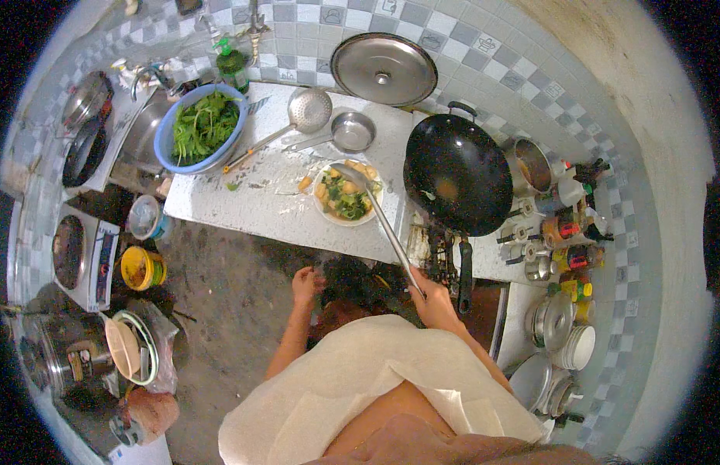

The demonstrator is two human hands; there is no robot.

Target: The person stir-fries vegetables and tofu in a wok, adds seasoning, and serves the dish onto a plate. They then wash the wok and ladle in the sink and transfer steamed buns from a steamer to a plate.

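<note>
My right hand [435, 299] grips the long handle of a metal ladle [389, 226]. The ladle's head lies over a white plate [331, 218] at the counter's front. Tofu-like golden chunks and chopped greens [348, 197] fill that plate. One loose golden piece [304, 183] sits on the counter just left of it. Away from the counter, my left hand [307, 286] hangs in front of my body, with nothing visible in it and its fingers loosely curled and blurred. A black wok [455, 168] with a little residue rests on the stove to the plate's right.
On the white counter [249, 197] are a blue basin [162, 152] of leafy greens, a perforated skimmer [310, 110] and a small saucepan [354, 132]. A large lid [384, 70] leans on the tiles. Bottles [580, 256] and a pot [533, 165] line the right; a yellow bucket [143, 268] stands left.
</note>
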